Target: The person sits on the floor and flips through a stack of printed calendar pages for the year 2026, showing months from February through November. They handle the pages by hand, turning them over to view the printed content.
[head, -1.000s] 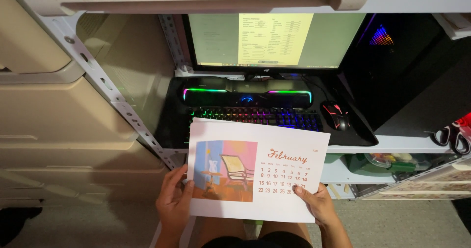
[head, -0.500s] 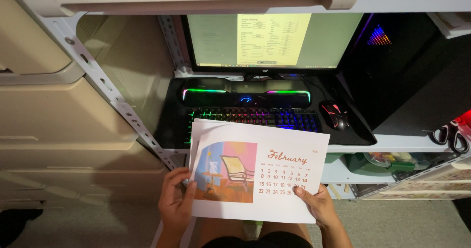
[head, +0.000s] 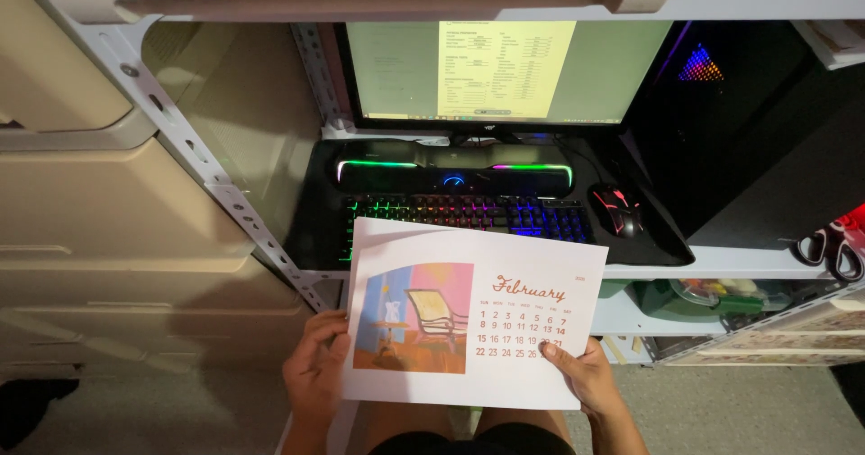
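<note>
While the left hand (head: 315, 374) and the right hand (head: 590, 378) each grip a lower corner of the printed calendar page (head: 468, 315), it hangs flat in the air just before the lit keyboard (head: 464, 216), set down nowhere yet.

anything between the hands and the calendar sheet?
No. Left hand and right hand each grip a lower corner of the calendar sheet directly; it is held up in front of the keyboard.
</note>
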